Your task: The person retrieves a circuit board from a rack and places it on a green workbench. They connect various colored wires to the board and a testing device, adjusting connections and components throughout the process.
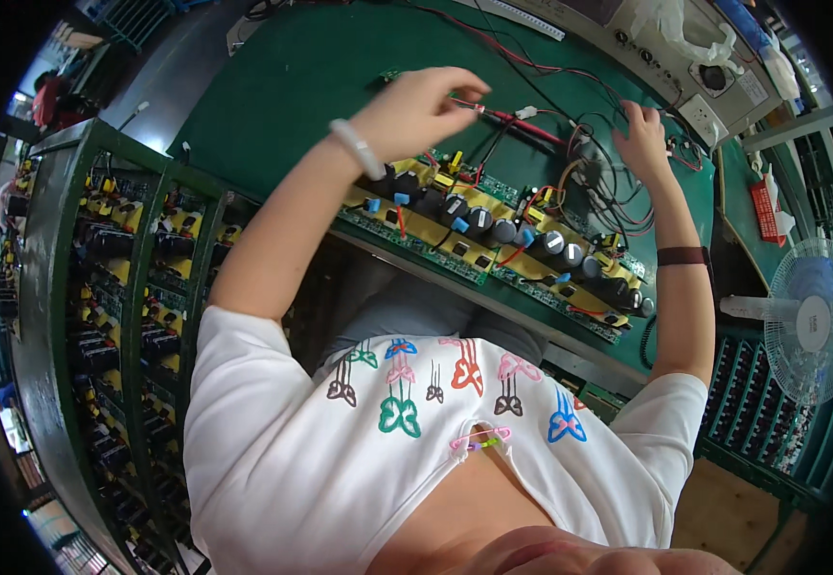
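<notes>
My left hand (421, 113), slightly blurred, hovers over the left part of the green bench with fingers curved and a gap between thumb and forefinger. A thin red wire and the tip of a red test probe (529, 127) show by that gap; I cannot tell whether the fingers touch them. Below it lies a row of joined circuit boards (493, 230) with black capacitors, yellow parts and blue components. My right hand (641, 144) is at the bench's right side, fingers apart and bent, beside a tangle of dark cables (617, 196). Nothing shows in its grasp.
A grey instrument panel (670, 62) with knobs and a white socket block (704, 120) stand at the back right. A green rack (134, 249) holding several boards is at left. A fan (809, 321) and red basket (768, 209) are at right.
</notes>
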Demonstrator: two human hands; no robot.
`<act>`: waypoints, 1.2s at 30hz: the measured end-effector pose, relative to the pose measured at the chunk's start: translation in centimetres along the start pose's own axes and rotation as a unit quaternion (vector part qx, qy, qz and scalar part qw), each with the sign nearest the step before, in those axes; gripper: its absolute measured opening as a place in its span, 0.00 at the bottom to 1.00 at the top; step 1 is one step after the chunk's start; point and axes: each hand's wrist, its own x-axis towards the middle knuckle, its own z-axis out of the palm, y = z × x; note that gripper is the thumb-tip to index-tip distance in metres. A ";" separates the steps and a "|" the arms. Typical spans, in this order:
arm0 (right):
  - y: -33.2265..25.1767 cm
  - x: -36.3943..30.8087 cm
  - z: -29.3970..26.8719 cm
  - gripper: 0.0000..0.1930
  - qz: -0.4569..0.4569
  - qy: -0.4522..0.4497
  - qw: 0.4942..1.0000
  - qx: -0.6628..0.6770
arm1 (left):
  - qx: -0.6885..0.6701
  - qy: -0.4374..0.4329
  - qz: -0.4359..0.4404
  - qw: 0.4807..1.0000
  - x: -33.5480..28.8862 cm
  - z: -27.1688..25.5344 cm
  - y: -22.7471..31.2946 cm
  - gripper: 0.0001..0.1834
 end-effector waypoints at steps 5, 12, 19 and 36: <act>-16.5 2.8 -5.4 0.11 -0.060 -0.215 0.906 0.359 | 0.193 0.137 -0.078 0.968 -7.3 -5.0 -2.6 0.14; -25.5 1.0 -3.4 0.13 -0.179 -0.224 0.912 0.294 | -0.044 0.116 -0.202 0.972 -13.8 -3.3 -8.7 0.21; -26.9 -0.6 -3.1 0.08 -0.137 -0.161 0.952 0.223 | -0.054 0.173 -0.131 0.975 -15.3 -0.7 -8.7 0.24; -26.3 -2.0 -3.6 0.08 -0.167 -0.162 0.963 0.137 | -0.094 0.098 -0.143 0.980 -16.4 -1.2 -7.0 0.27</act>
